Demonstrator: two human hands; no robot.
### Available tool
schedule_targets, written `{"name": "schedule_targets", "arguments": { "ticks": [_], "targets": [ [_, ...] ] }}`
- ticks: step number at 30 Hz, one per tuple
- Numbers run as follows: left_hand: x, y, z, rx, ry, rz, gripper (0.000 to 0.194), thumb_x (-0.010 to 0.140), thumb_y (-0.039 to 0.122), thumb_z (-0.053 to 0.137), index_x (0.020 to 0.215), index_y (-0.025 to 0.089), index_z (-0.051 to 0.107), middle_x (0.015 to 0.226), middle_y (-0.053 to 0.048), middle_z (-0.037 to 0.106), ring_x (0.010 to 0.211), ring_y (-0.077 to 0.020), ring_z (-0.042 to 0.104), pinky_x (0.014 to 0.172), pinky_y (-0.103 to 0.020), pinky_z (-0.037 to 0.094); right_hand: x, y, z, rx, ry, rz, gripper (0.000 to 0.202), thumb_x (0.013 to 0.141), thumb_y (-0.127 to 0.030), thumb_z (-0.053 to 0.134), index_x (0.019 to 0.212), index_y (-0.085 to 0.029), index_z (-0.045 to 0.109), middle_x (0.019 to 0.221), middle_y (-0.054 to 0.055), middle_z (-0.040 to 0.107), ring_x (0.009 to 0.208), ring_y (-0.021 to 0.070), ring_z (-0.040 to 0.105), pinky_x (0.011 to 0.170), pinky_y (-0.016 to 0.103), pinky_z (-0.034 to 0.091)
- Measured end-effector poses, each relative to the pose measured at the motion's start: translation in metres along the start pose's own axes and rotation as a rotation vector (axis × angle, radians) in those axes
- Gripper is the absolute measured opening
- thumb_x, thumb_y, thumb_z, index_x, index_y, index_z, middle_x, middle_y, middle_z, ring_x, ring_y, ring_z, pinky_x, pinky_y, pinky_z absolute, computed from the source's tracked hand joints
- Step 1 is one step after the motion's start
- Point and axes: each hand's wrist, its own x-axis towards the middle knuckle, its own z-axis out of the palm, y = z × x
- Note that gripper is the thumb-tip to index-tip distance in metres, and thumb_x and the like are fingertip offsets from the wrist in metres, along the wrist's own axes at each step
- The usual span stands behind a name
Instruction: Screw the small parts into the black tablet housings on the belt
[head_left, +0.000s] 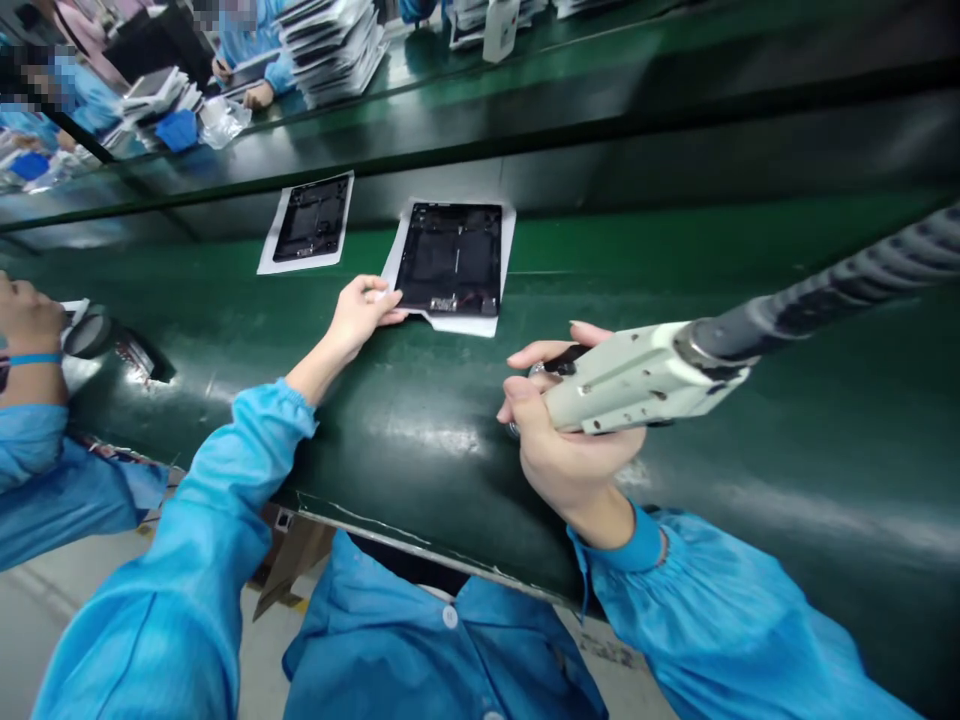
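Note:
My left hand point(361, 315) pinches the near left corner of a black tablet casing point(450, 258), which lies on a white sheet point(480, 326) on the green bench. The casing's open inner side faces up, with small parts along its near edge. In my right hand point(570, 440) is a pale green air gun point(637, 375), its nozzle end pointing left toward the bench. My fingers wrap round it and partly hide that end. A black corrugated hose point(840, 285) runs from its back to the upper right.
Another black casing point(311, 220) rests on white paper farther left. At the left edge, a co-worker's hand point(30, 330) is near a dark round object point(88, 335). Behind a raised ledge stand a stack of sheets point(334, 50), a white bottle point(501, 30) and other people.

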Motion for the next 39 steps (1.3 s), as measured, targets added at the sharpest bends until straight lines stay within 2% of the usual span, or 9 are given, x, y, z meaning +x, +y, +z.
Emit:
{"name": "schedule_targets", "arguments": {
  "ticks": [5, 9, 15, 17, 21, 28, 32, 34, 39],
  "targets": [
    [0.076, 0.016, 0.035, 0.127, 0.072, 0.095, 0.023, 0.106, 0.009, 0.070, 0.102, 0.021, 0.050, 0.094, -0.003, 0.070, 0.080, -0.0130, 0.077, 0.091, -0.033, 0.068, -0.001, 0.000, -0.001, 0.021, -0.015, 0.024, 0.067, 0.092, -0.007, 0.075, 0.150, -0.037, 0.063, 0.107, -0.003, 0.073, 0.052, 0.0035, 0.060, 0.052, 0.018, 0.058],
    [0.103, 0.021, 0.031, 0.388, 0.097, 0.204, 0.022, 0.103, 0.011, 0.073, 0.103, 0.021, 0.053, 0.103, -0.010, 0.072, 0.100, -0.0226, 0.077, 0.101, -0.040, 0.062, -0.001, -0.001, 0.000, 0.029, -0.002, 0.038, 0.066, 0.092, -0.006, 0.075, 0.149, -0.036, 0.063, 0.106, -0.003, 0.073, 0.053, 0.0039, 0.060, 0.050, 0.018, 0.056],
    [0.107, 0.027, -0.034, 0.838, 0.067, 0.352, 0.017, 0.104, 0.030, 0.075, 0.099, 0.016, 0.065, 0.157, -0.024, 0.059, 0.152, -0.0408, 0.050, 0.135, -0.054, 0.028, -0.004, -0.002, 0.001, 0.005, -0.004, 0.051, 0.064, 0.094, -0.010, 0.076, 0.150, -0.036, 0.061, 0.106, -0.002, 0.073, 0.052, 0.0052, 0.055, 0.048, 0.022, 0.052],
    [0.108, 0.025, -0.062, 0.934, 0.074, 0.339, 0.024, 0.110, 0.037, 0.064, 0.105, 0.014, 0.069, 0.164, -0.025, 0.053, 0.154, -0.0402, 0.047, 0.137, -0.054, 0.025, -0.004, -0.002, 0.000, -0.009, -0.009, 0.058, 0.062, 0.095, -0.013, 0.077, 0.150, -0.035, 0.059, 0.106, -0.001, 0.073, 0.054, 0.0061, 0.056, 0.050, 0.023, 0.055],
    [0.113, 0.011, -0.103, 1.060, 0.078, 0.272, 0.034, 0.112, 0.034, 0.053, 0.128, 0.009, 0.070, 0.152, -0.025, 0.065, 0.149, -0.0340, 0.054, 0.133, -0.048, 0.034, -0.005, 0.001, -0.001, -0.036, -0.005, 0.077, 0.057, 0.096, -0.016, 0.079, 0.147, -0.033, 0.059, 0.107, -0.001, 0.073, 0.057, 0.0066, 0.059, 0.055, 0.025, 0.059],
    [0.117, -0.002, -0.116, 1.148, 0.166, 0.285, 0.046, 0.112, 0.021, 0.043, 0.150, 0.003, 0.061, 0.169, -0.027, 0.053, 0.156, -0.0335, 0.051, 0.135, -0.050, 0.032, -0.004, 0.005, -0.001, -0.007, -0.016, 0.085, 0.055, 0.100, -0.021, 0.077, 0.149, -0.034, 0.056, 0.106, -0.001, 0.072, 0.054, 0.0067, 0.055, 0.048, 0.024, 0.055],
    [0.114, 0.016, -0.125, 1.174, 0.222, 0.323, 0.040, 0.114, 0.042, 0.062, 0.140, 0.013, 0.070, 0.154, -0.018, 0.066, 0.145, -0.0327, 0.061, 0.130, -0.058, 0.042, -0.003, 0.007, -0.001, 0.015, -0.022, 0.068, 0.058, 0.098, -0.018, 0.078, 0.150, -0.034, 0.057, 0.105, -0.002, 0.072, 0.054, 0.0060, 0.055, 0.050, 0.023, 0.056],
    [0.110, 0.027, -0.130, 1.190, 0.219, 0.333, 0.043, 0.111, 0.052, 0.065, 0.130, 0.014, 0.074, 0.142, -0.013, 0.074, 0.139, -0.0281, 0.066, 0.127, -0.053, 0.046, -0.003, 0.007, 0.000, 0.025, -0.023, 0.063, 0.059, 0.098, -0.016, 0.078, 0.150, -0.035, 0.057, 0.105, -0.002, 0.072, 0.053, 0.0056, 0.055, 0.051, 0.023, 0.055],
    [0.086, 0.049, -0.129, 1.264, 0.112, 0.320, 0.024, 0.099, 0.028, 0.062, 0.110, 0.015, 0.079, 0.115, -0.014, 0.083, 0.115, -0.0320, 0.074, 0.109, -0.045, 0.053, -0.002, 0.006, 0.001, 0.052, -0.015, 0.061, 0.058, 0.098, -0.015, 0.077, 0.149, -0.034, 0.058, 0.107, -0.002, 0.072, 0.052, 0.0049, 0.055, 0.048, 0.021, 0.053]
  ]
}}
